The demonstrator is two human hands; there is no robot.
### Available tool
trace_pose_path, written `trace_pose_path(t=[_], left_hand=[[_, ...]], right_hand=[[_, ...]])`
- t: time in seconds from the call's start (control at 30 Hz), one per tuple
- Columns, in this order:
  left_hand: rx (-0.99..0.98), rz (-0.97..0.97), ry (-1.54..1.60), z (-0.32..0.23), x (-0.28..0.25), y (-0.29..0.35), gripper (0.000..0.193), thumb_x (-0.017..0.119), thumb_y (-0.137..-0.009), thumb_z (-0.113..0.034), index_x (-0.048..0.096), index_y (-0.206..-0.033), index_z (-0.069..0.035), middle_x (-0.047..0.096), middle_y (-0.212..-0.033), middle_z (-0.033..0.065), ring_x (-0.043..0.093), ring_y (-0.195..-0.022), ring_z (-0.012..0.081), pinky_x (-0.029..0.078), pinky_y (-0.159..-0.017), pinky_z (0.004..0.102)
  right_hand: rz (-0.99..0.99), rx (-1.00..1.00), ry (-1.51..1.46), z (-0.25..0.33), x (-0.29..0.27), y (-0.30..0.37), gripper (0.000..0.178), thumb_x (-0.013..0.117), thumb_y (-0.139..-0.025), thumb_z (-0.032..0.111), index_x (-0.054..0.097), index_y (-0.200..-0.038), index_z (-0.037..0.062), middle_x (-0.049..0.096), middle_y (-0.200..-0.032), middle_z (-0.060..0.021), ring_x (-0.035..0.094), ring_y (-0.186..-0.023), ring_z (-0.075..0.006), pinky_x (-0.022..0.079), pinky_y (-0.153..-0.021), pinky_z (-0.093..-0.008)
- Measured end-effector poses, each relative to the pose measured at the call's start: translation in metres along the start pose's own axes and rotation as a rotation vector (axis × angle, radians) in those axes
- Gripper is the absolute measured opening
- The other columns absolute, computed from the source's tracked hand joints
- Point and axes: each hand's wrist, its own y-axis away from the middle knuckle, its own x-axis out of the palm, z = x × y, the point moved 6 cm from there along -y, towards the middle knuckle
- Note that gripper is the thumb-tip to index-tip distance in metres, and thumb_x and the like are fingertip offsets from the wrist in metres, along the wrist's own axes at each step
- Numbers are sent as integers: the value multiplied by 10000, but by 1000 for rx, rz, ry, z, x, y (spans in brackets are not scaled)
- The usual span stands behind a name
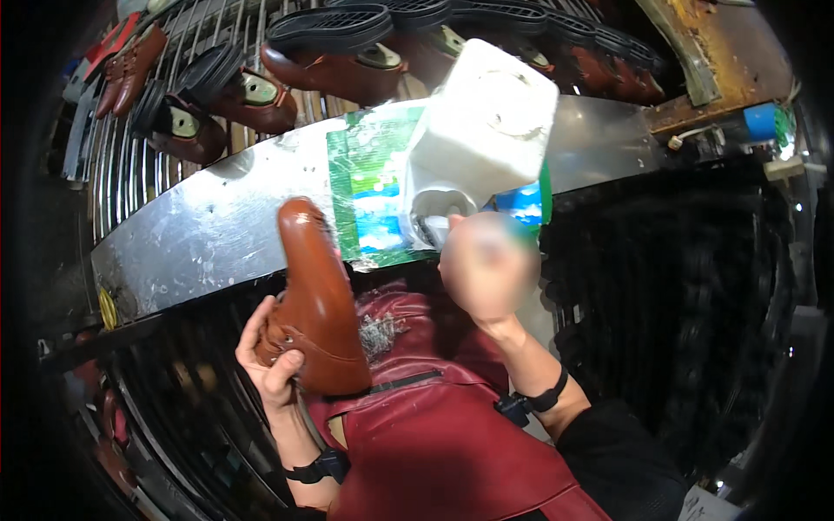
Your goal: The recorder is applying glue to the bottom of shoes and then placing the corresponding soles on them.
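Note:
My left hand (265, 356) grips a brown leather shoe upper (314, 295) by its heel end, toe pointing up and away from me. My right hand (486, 265) is raised in front of a white plastic glue tub (482, 130) and is blurred; it seems to hold a small brush at the tub's round opening (439, 208), though the tool is hard to make out. The tub stands tilted on a shiny metal shelf (217, 226) over a green and blue sheet (373, 182).
A slatted rack behind the shelf carries several brown shoes (252, 95) and black soles (330, 26). I wear a dark red apron (434, 434) and black wrist straps. A rusty bench (721, 61) sits at the upper right. Dark machinery lies on the right.

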Motion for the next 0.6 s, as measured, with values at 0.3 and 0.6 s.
trace_pose_path(t=[0.3, 0.6], left_hand=[[-106, 133, 0, -5, 8, 17, 769, 866, -726, -229, 615, -1355, 135, 737, -1207, 235, 733, -1111, 303, 550, -1042, 408], [-136, 144, 169, -4, 7, 9, 637, 750, -856, -211, 598, -1369, 135, 698, -1298, 241, 694, -1202, 326, 509, -1111, 447]], right_hand=[[314, 401, -579, 27, 31, -10, 153, 716, -953, 118, 680, -903, -23, 714, -761, -161, 637, -491, -200, 457, -408, -289], [661, 19, -242, 58, 34, 62, 131, 723, -913, 50, 691, -925, -76, 753, -955, -235, 712, -751, -209, 579, -702, -314]])
